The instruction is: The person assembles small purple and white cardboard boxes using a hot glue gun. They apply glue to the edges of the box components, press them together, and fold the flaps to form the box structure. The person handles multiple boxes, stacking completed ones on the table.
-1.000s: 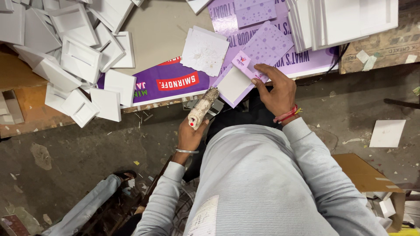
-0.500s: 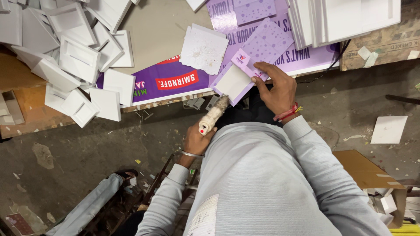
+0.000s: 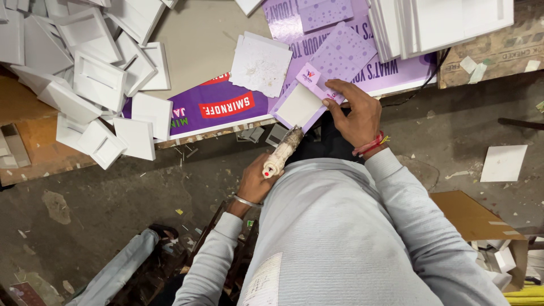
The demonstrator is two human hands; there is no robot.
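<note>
My left hand [image 3: 253, 182] grips a glue-caked glue gun [image 3: 281, 152] whose tip points up at the near edge of a purple wrapper [image 3: 334, 62] with a white square panel [image 3: 298, 105] on it. My right hand [image 3: 352, 112] presses that purple wrapper down at the edge of the worktable [image 3: 204, 39], fingers on its small folded flap. A white square sheet smeared with glue [image 3: 262, 63] lies just beyond the wrapper. A purple printed poster [image 3: 221, 105] covers the table under them.
Several white box trays [image 3: 85, 85] are heaped on the table's left. A stack of white boards [image 3: 447, 22] stands at the top right. Cardboard [image 3: 470, 215] and a white square [image 3: 503, 163] lie on the dirty floor; another person's leg [image 3: 116, 275] is at lower left.
My left hand has brought the glue gun up and to the right, closer to the purple wrapper. My right hand stays pressed on the wrapper.
</note>
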